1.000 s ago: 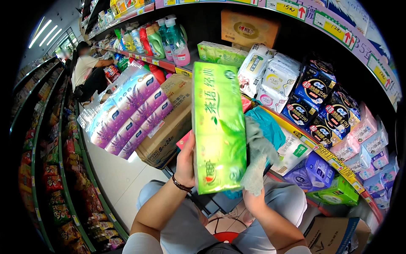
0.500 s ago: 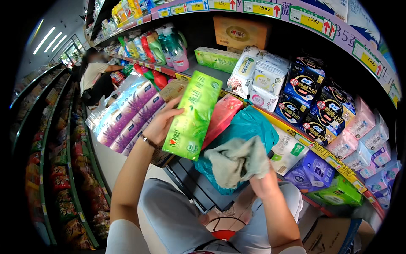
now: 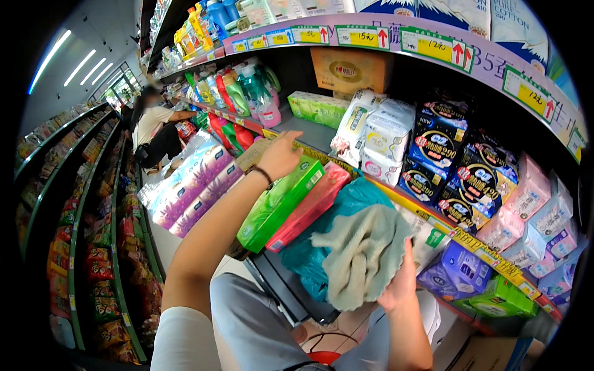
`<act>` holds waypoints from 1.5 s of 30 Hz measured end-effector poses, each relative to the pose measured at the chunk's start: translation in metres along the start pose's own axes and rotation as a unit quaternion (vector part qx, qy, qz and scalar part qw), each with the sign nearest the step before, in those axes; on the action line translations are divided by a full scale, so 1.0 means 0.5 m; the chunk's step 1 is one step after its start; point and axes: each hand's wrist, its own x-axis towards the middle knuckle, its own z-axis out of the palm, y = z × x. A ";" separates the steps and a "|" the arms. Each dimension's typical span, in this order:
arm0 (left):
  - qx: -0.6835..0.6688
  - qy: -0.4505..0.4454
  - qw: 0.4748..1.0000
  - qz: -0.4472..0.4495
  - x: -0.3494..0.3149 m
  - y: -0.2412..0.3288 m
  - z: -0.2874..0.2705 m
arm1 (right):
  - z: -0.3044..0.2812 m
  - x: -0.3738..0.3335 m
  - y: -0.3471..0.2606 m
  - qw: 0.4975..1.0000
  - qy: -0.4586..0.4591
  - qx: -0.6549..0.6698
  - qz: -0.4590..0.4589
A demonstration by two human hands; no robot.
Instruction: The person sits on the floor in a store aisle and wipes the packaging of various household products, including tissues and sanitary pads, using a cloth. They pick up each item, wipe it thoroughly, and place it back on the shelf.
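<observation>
My left hand reaches over a green tissue pack, its fingers stretched toward the shelf edge and nothing seen in them. That pack lies beside a red tissue pack, on top of things mostly hidden from view. A crumpled grey-beige cloth hangs from my right hand, which grips its right side. Beneath the cloth a teal plastic bag rests on a dark grey stand or crate in front of my knees.
Purple-and-white paper roll packs lie at left. The shelf ahead carries a green tissue box, white packs, black packs and bottles. A person crouches farther down the aisle. A cardboard box stands at lower right.
My left hand has put the green tissue pack down beside the red one, let go and moved toward the shelf. The cloth in my right hand has spread and shifted slightly lower.
</observation>
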 end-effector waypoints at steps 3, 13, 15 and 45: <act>0.091 0.039 0.993 0.066 0.115 -0.014 0.058 | -0.029 0.009 0.016 0.998 0.009 -0.060 -0.003; 0.294 -0.029 0.949 0.109 0.394 -0.049 0.190 | -0.127 0.011 0.006 0.990 0.115 -0.020 0.076; 0.342 -0.062 0.933 0.097 0.408 -0.034 0.198 | -0.142 0.007 0.008 0.987 0.131 -0.005 0.090; -0.375 0.116 0.916 0.079 -0.157 0.206 -0.209 | -0.030 -0.011 -0.010 0.823 -0.011 -0.487 -0.293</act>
